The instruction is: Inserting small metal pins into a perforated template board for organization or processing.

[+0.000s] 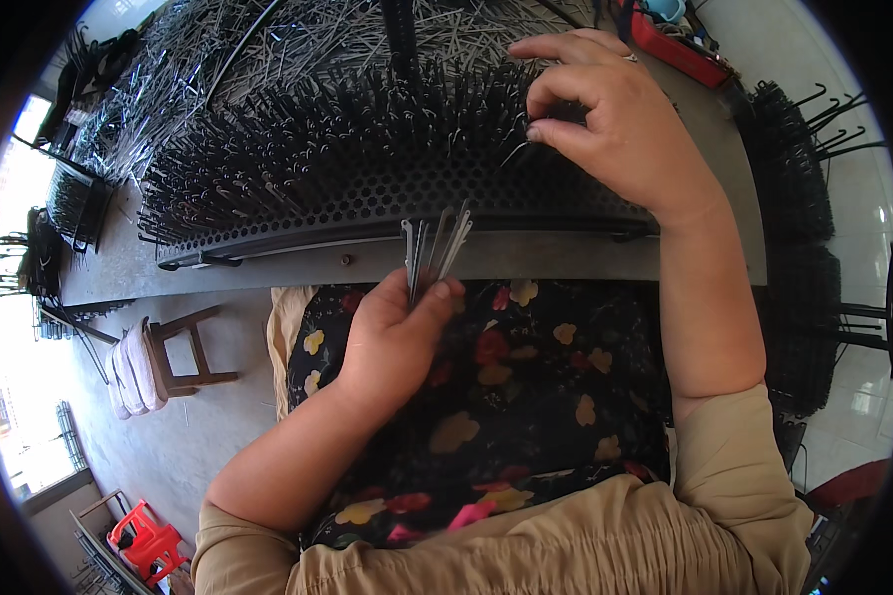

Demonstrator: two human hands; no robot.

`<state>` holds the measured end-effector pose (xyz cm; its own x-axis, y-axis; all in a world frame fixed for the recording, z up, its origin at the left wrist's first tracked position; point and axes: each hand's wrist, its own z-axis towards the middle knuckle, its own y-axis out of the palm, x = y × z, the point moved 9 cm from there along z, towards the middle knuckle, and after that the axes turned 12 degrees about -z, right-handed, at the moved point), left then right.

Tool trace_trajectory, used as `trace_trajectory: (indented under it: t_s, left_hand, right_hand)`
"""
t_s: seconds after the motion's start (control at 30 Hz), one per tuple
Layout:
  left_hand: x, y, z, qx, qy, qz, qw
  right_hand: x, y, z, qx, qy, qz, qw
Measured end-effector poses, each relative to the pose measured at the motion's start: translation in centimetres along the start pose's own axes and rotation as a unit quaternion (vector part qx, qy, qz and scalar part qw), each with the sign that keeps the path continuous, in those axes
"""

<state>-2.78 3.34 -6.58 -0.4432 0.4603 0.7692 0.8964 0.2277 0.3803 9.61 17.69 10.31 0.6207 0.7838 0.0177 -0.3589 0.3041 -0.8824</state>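
Observation:
My left hand is closed around a fanned bunch of thin metal strips, which point up from the fist in front of the rack's near edge. Over the right part of a black perforated rack, my right hand is curled, thumb and index finger close together in a pinch. A thin, bright curved piece shows just beside the thumb tip; whether the fingers grip it cannot be made out. Dense rows of black hooked wires stand up from the rack.
A heap of loose metal strips covers the table behind the rack. At the back right lies a red tray. More black hooked racks stand on the right. A wooden chair and a red plastic stool are on the left floor.

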Motion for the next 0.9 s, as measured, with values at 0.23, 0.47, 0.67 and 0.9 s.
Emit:
trace_trajectory:
  t_s: [0.23,0.47,0.67,0.9]
  left_hand:
    - [0.1,-0.1,0.0,0.004,0.003,-0.001,1.0]
    - [0.1,-0.5,0.0,0.001,-0.001,-0.003,1.0]
    - [0.0,0.0,0.2,-0.007,-0.001,-0.009,1.0]
    - [0.1,-0.2,0.1,-0.002,-0.01,-0.014,1.0]
  right_hand:
    - [-0.6,-0.2,0.4,0.0,-0.009,0.048,0.999]
    - [-1.1,-1.4,1.3,-0.018,-0.055,0.026,0.998]
    - [-0.9,-1.2,-1.4,0.285,-0.309,0.035,0.907]
    - [-0.7,-0.3,0.4,-0.008,-0.058,-0.006,0.998]
